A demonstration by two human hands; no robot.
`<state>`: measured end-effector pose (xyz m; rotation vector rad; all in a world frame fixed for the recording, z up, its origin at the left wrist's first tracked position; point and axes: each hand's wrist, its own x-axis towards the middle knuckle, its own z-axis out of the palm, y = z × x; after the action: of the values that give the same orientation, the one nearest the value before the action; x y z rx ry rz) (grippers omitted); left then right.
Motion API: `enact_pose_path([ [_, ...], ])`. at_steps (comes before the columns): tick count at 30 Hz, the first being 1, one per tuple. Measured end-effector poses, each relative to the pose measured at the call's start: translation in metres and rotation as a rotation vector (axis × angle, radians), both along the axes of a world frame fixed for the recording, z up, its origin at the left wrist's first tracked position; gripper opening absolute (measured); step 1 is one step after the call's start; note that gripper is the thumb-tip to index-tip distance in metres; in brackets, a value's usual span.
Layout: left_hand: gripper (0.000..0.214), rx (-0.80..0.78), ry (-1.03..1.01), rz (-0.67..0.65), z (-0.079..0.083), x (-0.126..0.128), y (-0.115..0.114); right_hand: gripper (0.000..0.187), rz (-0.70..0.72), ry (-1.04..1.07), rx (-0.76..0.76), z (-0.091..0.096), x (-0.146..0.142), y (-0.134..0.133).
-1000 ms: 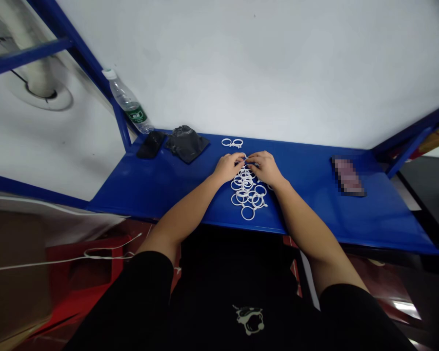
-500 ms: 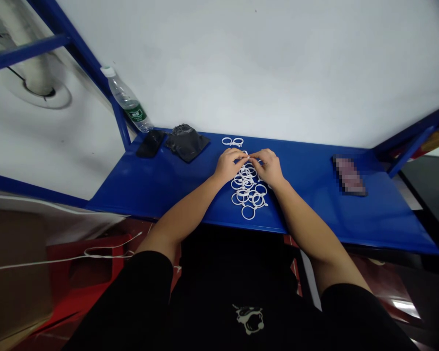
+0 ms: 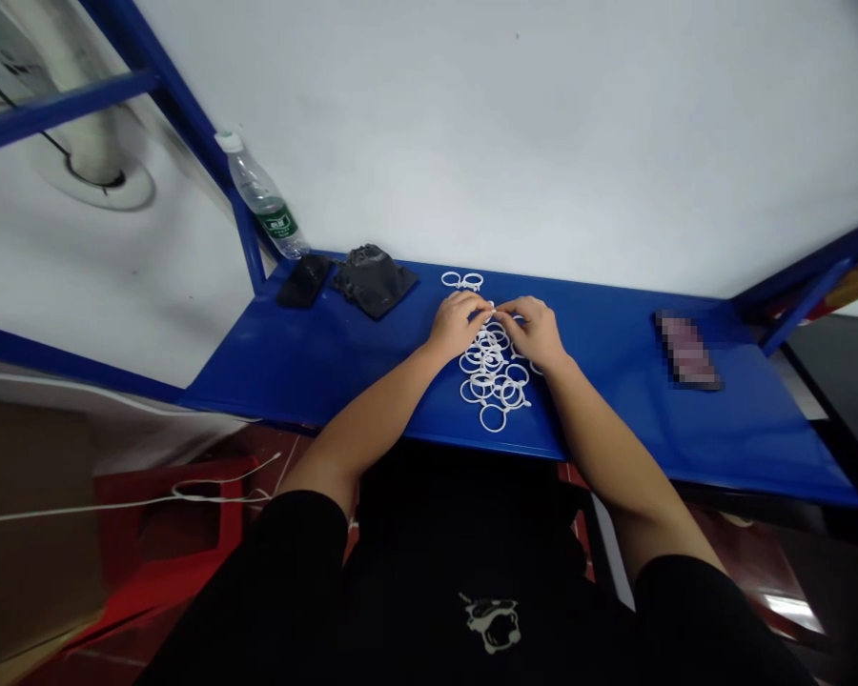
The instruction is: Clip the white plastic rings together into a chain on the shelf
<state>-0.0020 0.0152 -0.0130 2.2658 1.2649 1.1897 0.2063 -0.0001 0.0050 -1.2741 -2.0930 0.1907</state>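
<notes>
A heap of several white plastic rings (image 3: pixel 495 377) lies on the blue shelf (image 3: pixel 343 362) in front of me. My left hand (image 3: pixel 458 322) and my right hand (image 3: pixel 539 331) meet at the far end of the heap, fingers curled. Both pinch a white ring (image 3: pixel 492 309) between their fingertips. A joined pair of white rings (image 3: pixel 462 280) lies apart, farther back near the wall.
At the back left stand a plastic water bottle (image 3: pixel 264 198), a black phone-like object (image 3: pixel 302 280) and a crumpled black bag (image 3: pixel 373 277). A blurred flat object (image 3: pixel 686 351) lies on the right. Blue frame posts rise at both ends. A red stool (image 3: pixel 178 534) is below left.
Both hands stayed pinched together at the far end of the ring heap with small finger movements. The camera shifted slightly, so everything sits a little further right in the picture.
</notes>
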Motion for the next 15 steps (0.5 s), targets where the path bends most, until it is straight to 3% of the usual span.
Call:
enact_pose_path([
  [3,0.008,-0.023,0.071,-0.042,-0.001,-0.002,0.001,0.036,-0.064,0.153,-0.004,0.009,0.008,0.011],
  [5,0.01,-0.045,0.111,-0.122,-0.003,-0.002,0.001,0.039,-0.08,0.144,-0.027,0.015,0.009,0.023],
  [10,0.007,-0.095,0.141,-0.316,-0.007,0.004,-0.001,0.046,0.045,-0.228,-0.123,0.021,-0.016,0.063],
  [15,0.004,-0.082,0.058,-0.278,-0.004,0.003,-0.006,0.056,-0.008,-0.57,-0.14,0.014,-0.054,0.097],
])
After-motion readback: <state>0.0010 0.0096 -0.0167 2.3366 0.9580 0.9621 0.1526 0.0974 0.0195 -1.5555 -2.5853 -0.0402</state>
